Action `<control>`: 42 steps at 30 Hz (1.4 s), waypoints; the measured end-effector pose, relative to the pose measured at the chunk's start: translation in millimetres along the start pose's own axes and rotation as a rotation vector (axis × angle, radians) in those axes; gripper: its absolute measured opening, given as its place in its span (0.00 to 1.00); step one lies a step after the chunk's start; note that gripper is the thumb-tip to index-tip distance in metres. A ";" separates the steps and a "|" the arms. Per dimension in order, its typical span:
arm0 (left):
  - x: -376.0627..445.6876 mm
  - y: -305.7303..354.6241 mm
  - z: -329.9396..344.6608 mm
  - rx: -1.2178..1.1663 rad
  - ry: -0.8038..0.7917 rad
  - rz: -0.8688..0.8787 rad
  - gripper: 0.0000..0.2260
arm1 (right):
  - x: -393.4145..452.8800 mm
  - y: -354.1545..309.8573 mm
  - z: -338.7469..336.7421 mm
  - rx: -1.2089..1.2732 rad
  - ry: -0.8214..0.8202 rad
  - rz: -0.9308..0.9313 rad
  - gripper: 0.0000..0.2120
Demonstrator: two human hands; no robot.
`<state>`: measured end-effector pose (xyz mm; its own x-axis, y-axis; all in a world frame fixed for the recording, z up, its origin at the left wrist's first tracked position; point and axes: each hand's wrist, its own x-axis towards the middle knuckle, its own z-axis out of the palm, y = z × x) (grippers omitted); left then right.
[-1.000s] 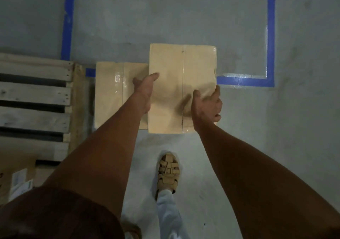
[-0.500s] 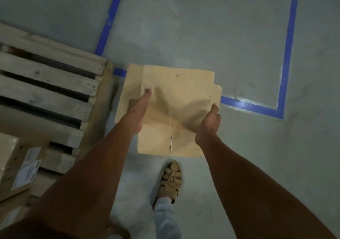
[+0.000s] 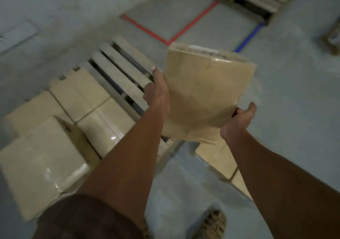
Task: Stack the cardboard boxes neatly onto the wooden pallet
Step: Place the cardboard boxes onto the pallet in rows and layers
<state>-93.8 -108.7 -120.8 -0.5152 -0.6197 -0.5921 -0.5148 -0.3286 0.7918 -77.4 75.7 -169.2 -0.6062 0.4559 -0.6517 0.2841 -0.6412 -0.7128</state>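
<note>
Grey concrete floor [image 3: 285,110] lay below; the carried cardboard box [image 3: 206,93], flat-faced and taped, hung in the air between both hands, long axis running away from the person; the left hand [image 3: 156,91] clasped its left edge, the right hand [image 3: 237,122] cupped its near right corner; the slatted wooden pallet [image 3: 119,73] lay left of the left hand, stacked boxes [image 3: 77,110] filling its near part.

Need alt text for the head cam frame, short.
Two hands, left hand and right hand, hold a cardboard box in the air beside a wooden pallet that already carries several stacked boxes. More boxes lie on the grey floor below.
</note>
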 end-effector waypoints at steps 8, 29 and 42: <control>94.2 6.5 -175.5 -0.301 0.420 0.040 0.14 | -94.8 113.1 121.2 -0.190 -0.230 0.094 0.18; 135.0 -124.3 -266.0 -0.608 0.645 -0.348 0.06 | -103.8 256.6 98.0 -0.638 -0.081 -0.004 0.19; 163.2 -109.2 -249.5 -0.387 0.565 -0.113 0.09 | -66.8 272.1 121.6 -0.723 -0.254 -0.056 0.11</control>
<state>49.3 -351.9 -266.6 0.0167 -0.8084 -0.5883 -0.2090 -0.5783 0.7886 -49.9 -204.4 -288.1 -0.7609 0.2641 -0.5926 0.6103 -0.0190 -0.7920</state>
